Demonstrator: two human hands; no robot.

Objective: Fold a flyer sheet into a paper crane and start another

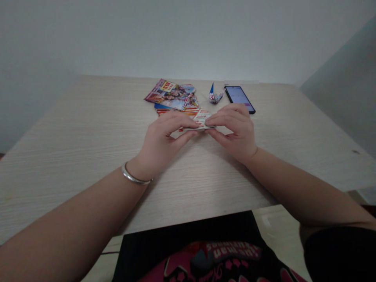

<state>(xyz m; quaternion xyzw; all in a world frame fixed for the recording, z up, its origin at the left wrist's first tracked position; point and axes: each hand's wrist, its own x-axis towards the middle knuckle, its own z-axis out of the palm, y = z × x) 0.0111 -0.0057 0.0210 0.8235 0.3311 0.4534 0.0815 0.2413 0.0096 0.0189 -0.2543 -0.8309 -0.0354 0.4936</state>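
Observation:
A small folded sheet of printed paper [202,118], white with red marks, is pinched between my two hands just above the table. My left hand [167,135] grips its left end, thumb below and fingers on top. On the right end, my right hand [235,131] closes in the same way, its fingertips near those of the left. Part of the paper is hidden behind the fingers. Just beyond the hands lies a stack of colourful printed sheets [172,94], and a folded paper bird [215,98] with a blue pointed tip stands to its right.
A phone [240,98] with a lit screen lies at the back right of the pale wooden table [88,145]. Behind the table rises a plain wall [188,39]. The table's front edge runs close to my lap.

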